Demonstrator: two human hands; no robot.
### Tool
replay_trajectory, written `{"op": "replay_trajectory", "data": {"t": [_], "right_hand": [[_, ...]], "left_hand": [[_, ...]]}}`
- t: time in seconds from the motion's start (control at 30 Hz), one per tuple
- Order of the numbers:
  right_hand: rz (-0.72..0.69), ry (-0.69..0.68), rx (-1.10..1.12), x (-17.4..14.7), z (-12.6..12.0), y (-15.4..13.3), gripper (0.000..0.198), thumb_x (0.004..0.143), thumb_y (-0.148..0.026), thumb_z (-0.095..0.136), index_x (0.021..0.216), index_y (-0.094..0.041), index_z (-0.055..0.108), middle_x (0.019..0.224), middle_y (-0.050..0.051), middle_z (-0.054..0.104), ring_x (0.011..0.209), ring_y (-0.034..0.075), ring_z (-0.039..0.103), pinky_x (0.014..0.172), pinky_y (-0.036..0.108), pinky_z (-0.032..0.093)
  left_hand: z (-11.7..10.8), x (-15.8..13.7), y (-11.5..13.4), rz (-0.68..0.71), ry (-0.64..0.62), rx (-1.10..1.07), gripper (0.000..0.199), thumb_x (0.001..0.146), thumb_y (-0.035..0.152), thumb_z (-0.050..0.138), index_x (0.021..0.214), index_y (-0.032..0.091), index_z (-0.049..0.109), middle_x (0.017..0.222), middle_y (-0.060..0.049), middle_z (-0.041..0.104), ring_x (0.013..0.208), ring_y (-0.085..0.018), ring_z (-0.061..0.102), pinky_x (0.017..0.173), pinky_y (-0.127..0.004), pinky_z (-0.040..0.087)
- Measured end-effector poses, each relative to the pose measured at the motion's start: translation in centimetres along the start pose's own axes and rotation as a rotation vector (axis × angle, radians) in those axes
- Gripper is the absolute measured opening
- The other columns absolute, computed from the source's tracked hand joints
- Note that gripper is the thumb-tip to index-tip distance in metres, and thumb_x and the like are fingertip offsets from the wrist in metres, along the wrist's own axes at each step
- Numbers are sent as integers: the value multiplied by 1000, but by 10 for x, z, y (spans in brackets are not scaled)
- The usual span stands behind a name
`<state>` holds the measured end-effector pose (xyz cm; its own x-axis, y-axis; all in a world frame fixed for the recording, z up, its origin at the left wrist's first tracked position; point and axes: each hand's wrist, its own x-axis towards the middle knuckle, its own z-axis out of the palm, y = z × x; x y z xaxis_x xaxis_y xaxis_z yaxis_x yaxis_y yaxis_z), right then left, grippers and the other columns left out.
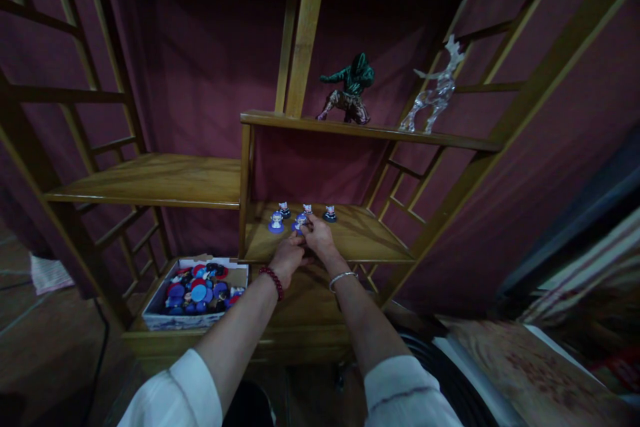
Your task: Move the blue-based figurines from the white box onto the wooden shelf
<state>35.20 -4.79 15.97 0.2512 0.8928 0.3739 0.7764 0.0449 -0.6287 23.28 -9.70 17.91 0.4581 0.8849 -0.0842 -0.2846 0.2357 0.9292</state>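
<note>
My right hand (318,238) reaches to the middle shelf, its fingers closed at a small figurine with a purple base (299,221). My left hand (289,257) is right beside it at the shelf's front edge, fingers curled in; what they hold, if anything, is hidden. To the left stands another white figurine on a purple base (276,222). Behind them is a row of small figurines on dark bases: a left one (284,209), a middle one (307,209) partly covered by my right hand, and a right one (329,213).
On the lower left sits a cardboard box (160,321) heaped with several red, blue and black figurines. The upper shelf (280,121) carries a green crouching statue (353,88) and a clear deer (436,95). Wooden posts and lattice sides frame the shelves.
</note>
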Motion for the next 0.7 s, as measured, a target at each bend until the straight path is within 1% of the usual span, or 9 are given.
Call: {"op": "replay_trajectory", "data": {"t": [0.13,0.33,0.5,0.6,0.7], "right_hand": [[2,13,-31,-2,-2,-3,28,72,-15,52,99,-18,56,89,4,65,82,15,60,76,24,46],[2,13,-46,-3,-3,-3,29,72,-17,52,101,-22,56,90,3,65,84,15,60,78,26,45],[13,20,19,-3,-1,-1,38,70,-17,54,109,-21,52,96,3,64,89,15,59,82,27,44],[7,55,61,-6,-1,1,44,70,-17,54,113,-21,48,99,3,63,92,14,58,86,28,43],[24,107,81,-13,-2,0,41,70,-17,53,111,-21,49,100,3,63,94,13,57,88,28,42]], "left_hand": [[1,-1,1,11,-18,-12,35,60,-7,41,75,13,64,131,-5,37,100,-18,50,80,-31,48],[2,-1,2,-18,-1,-27,33,60,-9,40,69,13,62,126,-5,43,99,-18,51,80,-30,49],[2,-1,2,-14,31,-32,30,60,-9,40,67,12,61,123,-7,46,101,-18,50,79,-30,48],[3,-1,-1,-3,23,-59,28,61,-7,41,65,12,61,115,-8,53,94,-16,54,80,-31,48],[5,-2,-5,-11,37,-73,28,60,-8,42,65,12,62,94,-9,63,86,-15,57,80,-31,46]]}}
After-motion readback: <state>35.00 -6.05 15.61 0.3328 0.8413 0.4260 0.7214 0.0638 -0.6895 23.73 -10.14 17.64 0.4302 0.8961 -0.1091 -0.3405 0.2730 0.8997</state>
